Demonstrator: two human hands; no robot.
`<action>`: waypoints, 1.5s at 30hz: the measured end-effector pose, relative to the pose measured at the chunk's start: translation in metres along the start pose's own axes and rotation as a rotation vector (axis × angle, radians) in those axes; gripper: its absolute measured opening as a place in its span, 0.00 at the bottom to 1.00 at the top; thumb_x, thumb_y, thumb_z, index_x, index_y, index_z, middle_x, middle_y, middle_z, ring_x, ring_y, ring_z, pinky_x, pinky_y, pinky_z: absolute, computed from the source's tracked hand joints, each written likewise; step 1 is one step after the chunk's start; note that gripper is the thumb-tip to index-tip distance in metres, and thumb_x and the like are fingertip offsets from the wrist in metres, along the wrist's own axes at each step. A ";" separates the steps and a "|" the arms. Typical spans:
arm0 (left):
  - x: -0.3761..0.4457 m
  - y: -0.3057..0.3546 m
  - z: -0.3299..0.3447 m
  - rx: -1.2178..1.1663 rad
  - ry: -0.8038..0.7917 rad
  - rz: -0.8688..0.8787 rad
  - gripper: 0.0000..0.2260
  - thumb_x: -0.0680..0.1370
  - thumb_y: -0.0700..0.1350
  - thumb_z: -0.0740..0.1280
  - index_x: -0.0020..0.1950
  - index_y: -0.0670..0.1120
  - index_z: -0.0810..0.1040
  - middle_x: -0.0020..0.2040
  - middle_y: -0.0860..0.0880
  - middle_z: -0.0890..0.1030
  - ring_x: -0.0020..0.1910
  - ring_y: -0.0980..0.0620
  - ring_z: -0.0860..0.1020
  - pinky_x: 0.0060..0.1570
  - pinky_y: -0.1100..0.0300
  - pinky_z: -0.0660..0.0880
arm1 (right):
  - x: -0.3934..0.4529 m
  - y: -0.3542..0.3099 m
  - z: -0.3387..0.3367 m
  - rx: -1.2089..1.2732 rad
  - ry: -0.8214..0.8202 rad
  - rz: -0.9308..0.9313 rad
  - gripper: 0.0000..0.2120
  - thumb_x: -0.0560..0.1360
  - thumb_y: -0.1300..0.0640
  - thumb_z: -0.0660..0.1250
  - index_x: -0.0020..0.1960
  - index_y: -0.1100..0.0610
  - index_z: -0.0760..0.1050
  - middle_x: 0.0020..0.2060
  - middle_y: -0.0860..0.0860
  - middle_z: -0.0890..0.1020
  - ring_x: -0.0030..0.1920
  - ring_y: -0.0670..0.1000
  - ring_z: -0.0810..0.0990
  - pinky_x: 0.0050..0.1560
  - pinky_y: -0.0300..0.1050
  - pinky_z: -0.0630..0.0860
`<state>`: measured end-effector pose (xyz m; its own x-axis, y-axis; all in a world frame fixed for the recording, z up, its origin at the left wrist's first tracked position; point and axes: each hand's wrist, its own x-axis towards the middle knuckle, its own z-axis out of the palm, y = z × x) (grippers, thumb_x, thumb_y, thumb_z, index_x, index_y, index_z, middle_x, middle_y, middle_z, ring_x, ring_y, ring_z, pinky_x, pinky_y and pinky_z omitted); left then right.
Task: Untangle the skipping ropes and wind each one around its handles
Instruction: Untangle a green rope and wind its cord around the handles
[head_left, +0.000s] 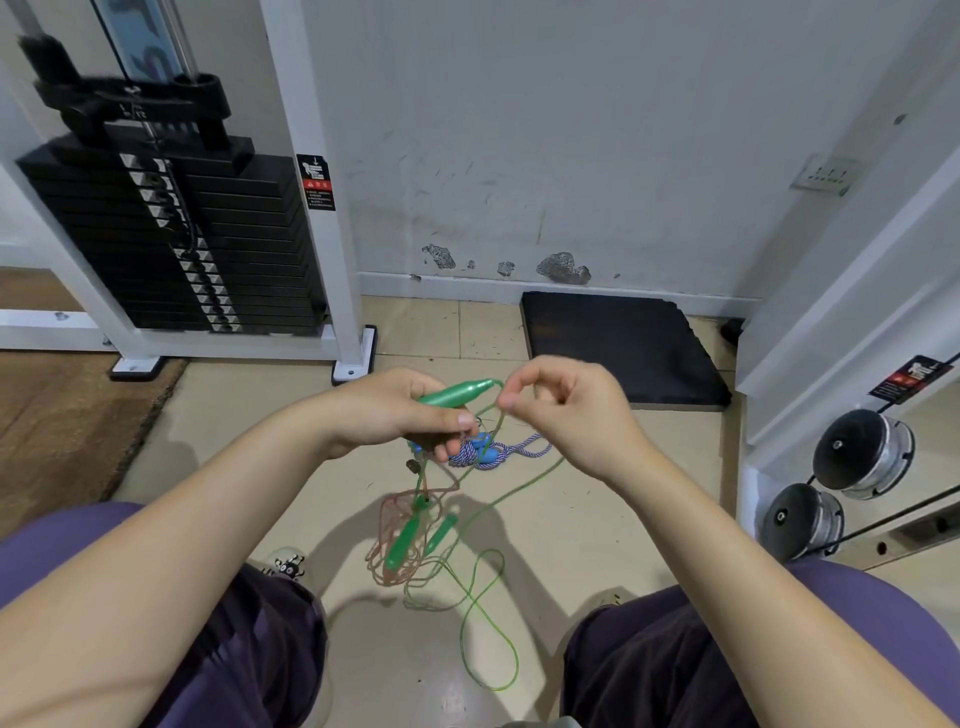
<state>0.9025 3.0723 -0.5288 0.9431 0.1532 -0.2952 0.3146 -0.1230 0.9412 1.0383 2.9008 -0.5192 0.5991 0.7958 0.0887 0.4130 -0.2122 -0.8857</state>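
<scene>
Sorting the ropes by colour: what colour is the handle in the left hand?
Green handle, held in the left hand; seen in the head view.

Green handle (456, 395) glossy plastic; blue-white rope (511, 448) braided cloth; floor mat (618, 347) matt black.

Seen from above, a seated person with bare forearms and bare hands, the left hand (387, 410) and right hand (563, 410) without rings or watch. Purple short sleeves (62, 540) cover the upper arms; dark purple-black trousers (244, 649) cover both legs.
</scene>
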 end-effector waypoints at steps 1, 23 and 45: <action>0.000 -0.001 -0.004 0.048 -0.011 -0.027 0.09 0.78 0.44 0.69 0.51 0.38 0.82 0.42 0.43 0.84 0.42 0.49 0.81 0.51 0.59 0.77 | 0.002 0.001 -0.002 0.002 0.099 -0.021 0.07 0.74 0.59 0.73 0.38 0.53 0.79 0.22 0.44 0.63 0.26 0.45 0.62 0.31 0.41 0.64; 0.003 -0.008 0.003 0.166 0.054 -0.033 0.03 0.75 0.42 0.73 0.49 0.47 0.84 0.45 0.46 0.86 0.44 0.55 0.81 0.41 0.65 0.74 | 0.002 0.003 0.000 -0.047 0.073 -0.056 0.09 0.78 0.59 0.67 0.40 0.50 0.74 0.27 0.50 0.68 0.30 0.47 0.65 0.35 0.44 0.65; 0.006 -0.003 0.007 0.053 0.149 0.050 0.03 0.75 0.38 0.72 0.48 0.44 0.83 0.33 0.57 0.81 0.31 0.63 0.76 0.33 0.72 0.69 | 0.001 -0.002 -0.002 0.542 -0.127 0.134 0.15 0.67 0.62 0.58 0.49 0.64 0.77 0.40 0.62 0.81 0.35 0.57 0.77 0.37 0.46 0.75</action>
<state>0.9078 3.0671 -0.5344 0.9325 0.2890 -0.2165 0.2765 -0.1855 0.9430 1.0400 2.9007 -0.5165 0.5209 0.8510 -0.0660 -0.0915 -0.0212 -0.9956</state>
